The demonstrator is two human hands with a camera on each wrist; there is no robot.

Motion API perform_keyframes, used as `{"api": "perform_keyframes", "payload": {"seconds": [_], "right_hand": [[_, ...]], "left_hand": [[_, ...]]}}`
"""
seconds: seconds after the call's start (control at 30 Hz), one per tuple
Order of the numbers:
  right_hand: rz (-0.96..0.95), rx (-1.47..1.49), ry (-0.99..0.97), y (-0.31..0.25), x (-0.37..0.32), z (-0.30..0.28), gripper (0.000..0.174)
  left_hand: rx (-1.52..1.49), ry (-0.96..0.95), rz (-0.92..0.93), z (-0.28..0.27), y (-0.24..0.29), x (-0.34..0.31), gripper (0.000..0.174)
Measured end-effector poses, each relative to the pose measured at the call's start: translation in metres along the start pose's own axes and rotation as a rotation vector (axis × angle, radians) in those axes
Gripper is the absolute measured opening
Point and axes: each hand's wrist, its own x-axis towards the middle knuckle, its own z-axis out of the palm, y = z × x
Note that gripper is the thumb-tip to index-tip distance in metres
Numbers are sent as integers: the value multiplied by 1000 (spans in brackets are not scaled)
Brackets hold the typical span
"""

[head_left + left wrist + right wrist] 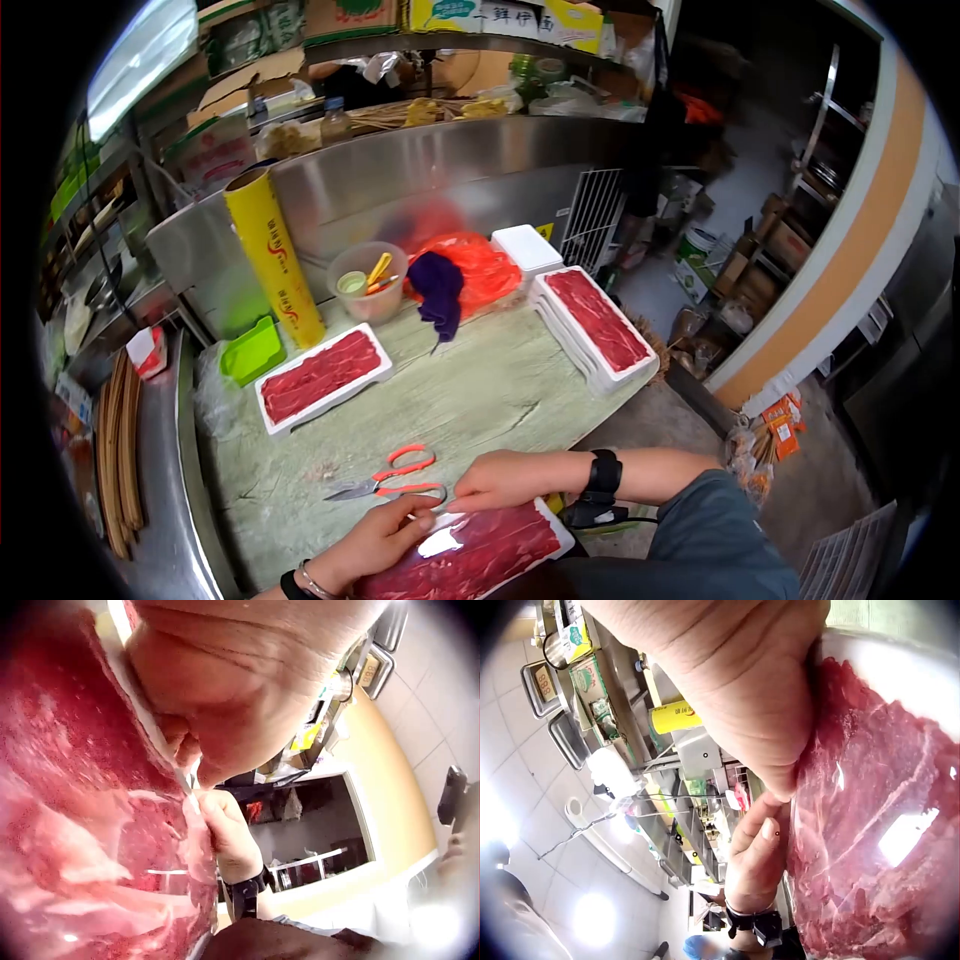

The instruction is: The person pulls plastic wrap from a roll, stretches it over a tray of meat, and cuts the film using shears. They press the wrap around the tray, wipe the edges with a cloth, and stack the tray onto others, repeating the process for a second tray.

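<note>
A white tray of sliced red meat [490, 553] lies nearest the body, with shiny clear film [440, 541] over the meat. At its far edge my left hand [372, 543] and right hand [505, 480] meet, fingertips close together, pinching the film along the rim. The left wrist view has my right hand [229, 832] with bent fingers at the edge of the meat tray [142, 720]. In the right wrist view my left hand's thumb [765, 832] lies beside the covered meat [870, 817]. Some fingertips are hidden behind the edge.
Orange-handled scissors [375, 485] lie just beyond the hands. Farther back are another meat tray [325, 378], a green tray [252, 352], a yellow film roll [272, 255], a plastic tub [367, 285], a purple cloth [437, 290] and stacked meat trays [598, 330] at right.
</note>
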Motion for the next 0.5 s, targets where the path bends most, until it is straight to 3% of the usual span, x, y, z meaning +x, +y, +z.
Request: {"api": "perform_keyframes", "payload": {"seconds": [0.07,0.1,0.2,0.27,0.33,0.4,0.5], "right_hand": [[49,40,-13,6,-2,1,50],[75,117,14,22,-6,9,47],[217,145,195,47,-42,2,47],[364,380,415,73,-83,-6,44],[565,450,631,70,-128,-35,40],[601,489,997,76,-160,-59,38],[600,605,1237,114,-197,-103,41]], "left_hand": [[6,70,186,11,12,2,36],[152,173,369,12,31,3,26],[407,275,399,-17,69,-18,43],[124,439,340,-34,37,-35,41],[-192,696,220,-39,-13,-48,29],[64,762,52,-43,-40,-68,34],[155,815,-84,-15,-84,-84,32]]}}
